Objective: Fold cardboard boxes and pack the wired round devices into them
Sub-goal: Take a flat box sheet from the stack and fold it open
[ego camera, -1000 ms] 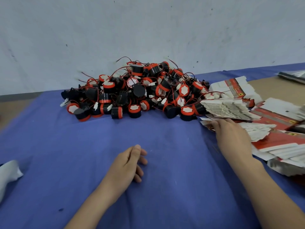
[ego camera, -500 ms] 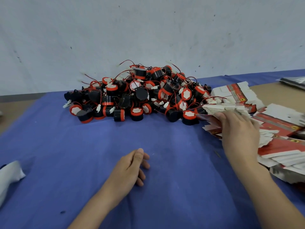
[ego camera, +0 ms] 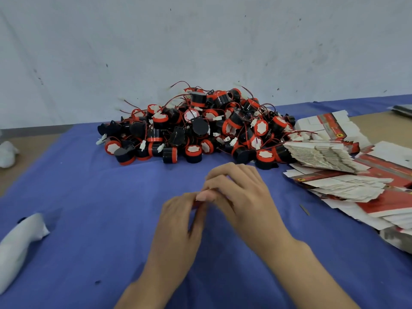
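The left hand [ego camera: 178, 219] and the right hand [ego camera: 240, 192] meet over the middle of the blue cloth [ego camera: 89, 197]. Their fingers are curled together and pinch a small red piece [ego camera: 197, 204] between them; most of it is hidden. The pile of devices [ego camera: 200, 128] lies at the far edge. The flat boxes [ego camera: 323, 155] are stacked at the right edge, just beside the pile.

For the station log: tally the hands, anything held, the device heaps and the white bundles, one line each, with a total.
Hands: 2, left hand and right hand
Held, mostly hidden: 1 red carton
Device heaps: 1 heap of wired round devices, too tangled to count singly
White bundles: 2, near bundle and far bundle
Total: 6
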### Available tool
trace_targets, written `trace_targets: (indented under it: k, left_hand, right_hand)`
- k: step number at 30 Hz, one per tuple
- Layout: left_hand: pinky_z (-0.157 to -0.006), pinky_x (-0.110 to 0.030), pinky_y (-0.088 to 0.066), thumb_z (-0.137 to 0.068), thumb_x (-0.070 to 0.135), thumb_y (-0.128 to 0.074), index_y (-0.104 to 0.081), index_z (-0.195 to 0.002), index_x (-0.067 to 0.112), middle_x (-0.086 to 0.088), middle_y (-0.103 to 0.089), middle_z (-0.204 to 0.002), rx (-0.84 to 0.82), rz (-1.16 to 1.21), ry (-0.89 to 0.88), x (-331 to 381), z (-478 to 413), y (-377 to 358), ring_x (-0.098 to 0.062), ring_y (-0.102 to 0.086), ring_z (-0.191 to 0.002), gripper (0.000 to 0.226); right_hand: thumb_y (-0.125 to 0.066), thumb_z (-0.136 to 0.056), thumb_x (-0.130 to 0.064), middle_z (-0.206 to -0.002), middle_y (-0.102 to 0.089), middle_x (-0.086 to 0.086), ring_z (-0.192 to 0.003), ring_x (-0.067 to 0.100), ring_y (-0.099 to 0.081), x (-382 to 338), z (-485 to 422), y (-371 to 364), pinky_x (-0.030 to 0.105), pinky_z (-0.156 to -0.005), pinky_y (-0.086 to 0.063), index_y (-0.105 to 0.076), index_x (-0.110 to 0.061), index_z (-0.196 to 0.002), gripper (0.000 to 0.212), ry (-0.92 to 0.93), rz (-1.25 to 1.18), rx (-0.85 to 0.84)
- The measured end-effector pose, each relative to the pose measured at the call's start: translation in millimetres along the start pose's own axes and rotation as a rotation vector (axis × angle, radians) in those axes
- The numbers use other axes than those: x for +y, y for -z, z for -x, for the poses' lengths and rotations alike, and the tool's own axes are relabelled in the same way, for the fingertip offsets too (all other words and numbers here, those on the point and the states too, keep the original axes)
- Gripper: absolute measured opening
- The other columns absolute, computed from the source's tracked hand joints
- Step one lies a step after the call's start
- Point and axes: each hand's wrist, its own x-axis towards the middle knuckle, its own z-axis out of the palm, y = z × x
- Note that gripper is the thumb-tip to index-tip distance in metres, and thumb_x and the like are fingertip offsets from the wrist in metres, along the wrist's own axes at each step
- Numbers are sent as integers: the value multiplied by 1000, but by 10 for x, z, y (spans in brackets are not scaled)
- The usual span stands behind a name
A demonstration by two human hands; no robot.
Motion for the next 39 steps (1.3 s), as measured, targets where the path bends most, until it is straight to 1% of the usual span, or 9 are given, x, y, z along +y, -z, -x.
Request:
trace_targets:
  k: [5, 7, 10, 16, 23, 28, 32, 35, 39]
  left_hand:
    - [-71, -5, -46, -101, 25, -52, -64, -106, 32, 22, -72, -98, 99, 406, 287, 45, -132, 113, 4, -66, -93, 15]
    - [-72, -5, -46, -100, 26, -53, -65, -111, 29, 20, -73, -102, 76, 509, 368, 11, -156, 159, 3, -66, -96, 17]
    - [-71, -10, -49, -100, 29, -55, -67, -111, 31, 16, -74, -102, 30, 571, 437, -29, -149, 169, 0, -68, -95, 17]
    - [-79, -17, -54, -102, 28, -53, -64, -115, 30, 14, -73, -107, 24, 583, 467, -69, -140, 163, -4, -68, -101, 18]
    - [-80, -10, -50, -100, 23, -56, -69, -114, 36, 14, -74, -108, -20, 601, 324, 99, -141, 191, -3, -68, -103, 23]
    - [-87, -11, -49, -102, 15, -53, -67, -119, 40, 12, -72, -116, -136, 615, 276, 183, -103, 256, -8, -66, -112, 33]
    - [-89, -9, -47, -98, 14, -52, -65, -121, 43, 12, -70, -119, -214, 633, 302, 226, -69, 310, -8, -65, -114, 39]
    - [-87, -10, -48, -91, 16, -52, -63, -121, 52, 15, -70, -120, -257, 647, 309, 267, -80, 335, -4, -64, -113, 48]
    - [-83, -15, -53, -83, 18, -54, -56, -126, 57, 14, -68, -122, -268, 635, 283, 293, -130, 328, -8, -64, -112, 58]
  right_hand:
    - [-43, -104, -48, -143, -47, -17, -135, 2, -41, -3, -39, -11, 22, -108, -36, -45, -31, -142, 42, -469, -242, 150]
    - [-44, -101, -54, -134, -53, -24, -120, -10, -51, 41, -54, -26, 12, -91, -45, -39, -39, -143, 45, -774, -536, 133]
    - [-49, -101, -46, -98, -71, -21, -81, -15, -64, 70, -7, -145, 3, -60, -44, -58, -32, -124, 29, -1015, -794, 9]
    - [-56, -101, -34, -89, -72, -22, -79, -6, -67, 4, 55, -299, 6, -59, -46, -62, -32, -106, 8, -988, -794, -19]
    - [-67, -94, -35, -103, -68, -20, -92, -2, -66, -103, 19, -265, 8, -70, -49, -52, -51, -110, 27, -921, -768, 132]
    - [-72, -90, -38, -117, -65, -7, -101, 4, -66, -91, 33, -227, 14, -77, -52, -54, -49, -113, 32, -866, -800, 28]
    - [-72, -83, -55, -131, -53, -12, -113, -2, -58, -104, 77, -219, 21, -89, -54, -41, -44, -142, 67, -873, -720, -89]
    - [-67, -75, -71, -128, -39, -31, -118, -19, -42, -144, 83, -220, -2, -85, -38, -19, -38, -157, 100, -801, -613, -173]
    - [-55, -69, -87, -127, -34, -45, -124, -22, -35, -138, 56, -209, -5, -88, -32, -13, -53, -152, 99, -767, -566, -225]
